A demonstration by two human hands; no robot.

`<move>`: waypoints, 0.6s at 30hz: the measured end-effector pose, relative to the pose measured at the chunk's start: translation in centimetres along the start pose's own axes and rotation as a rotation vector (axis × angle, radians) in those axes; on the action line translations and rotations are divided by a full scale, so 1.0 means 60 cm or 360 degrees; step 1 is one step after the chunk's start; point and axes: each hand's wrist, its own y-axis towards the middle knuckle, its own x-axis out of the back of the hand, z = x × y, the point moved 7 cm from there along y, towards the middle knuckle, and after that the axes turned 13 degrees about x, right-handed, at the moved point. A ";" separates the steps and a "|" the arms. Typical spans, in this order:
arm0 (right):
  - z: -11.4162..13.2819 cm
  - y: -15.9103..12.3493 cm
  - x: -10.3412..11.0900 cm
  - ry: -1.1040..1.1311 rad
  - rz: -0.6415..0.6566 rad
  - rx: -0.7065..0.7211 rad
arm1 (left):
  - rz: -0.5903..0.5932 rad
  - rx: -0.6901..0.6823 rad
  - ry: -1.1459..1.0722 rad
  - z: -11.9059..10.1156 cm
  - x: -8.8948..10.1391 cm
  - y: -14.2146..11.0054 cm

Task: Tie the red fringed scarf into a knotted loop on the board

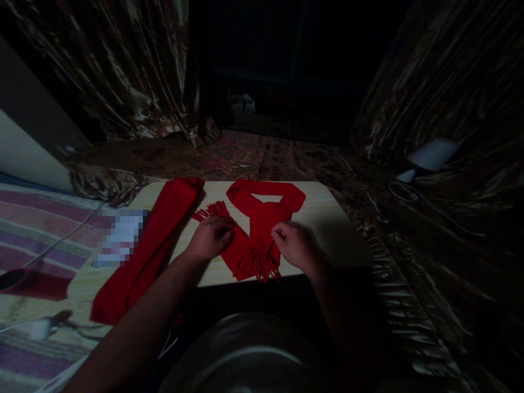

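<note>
A red scarf (pixel 268 218) with fringed ends lies looped and crossed on a small light wood table (pixel 323 232). One fringed end points toward me, the other toward the left. My left hand (pixel 212 238) is closed on the left end, just below its fringe, with the fingertips partly hidden. At the right edge of the crossed part, my right hand (pixel 293 244) pinches the scarf between thumb and fingers. A second long red cloth (pixel 159 234), folded lengthwise, lies slanted along the table's left side and hangs over the near edge.
A pixelated flat item (pixel 120 237) is left of the folded cloth. A striped bedcover (pixel 36 224), a dark red cup-like object (pixel 33 284) and white cables are at the left. A white lamp (pixel 434 154) with a cord stands at the right. Patterned curtains (pixel 135 71) hang behind.
</note>
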 end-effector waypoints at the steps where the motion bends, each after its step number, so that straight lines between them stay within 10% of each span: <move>1: 0.000 0.001 0.001 -0.0013 0.0001 0.0002 | 0.0003 0.0000 0.0002 0.000 0.000 0.000; 18: 0.001 0.023 -0.004 -0.0206 0.0083 0.0140 | 0.0025 0.0001 0.0041 -0.002 -0.004 -0.001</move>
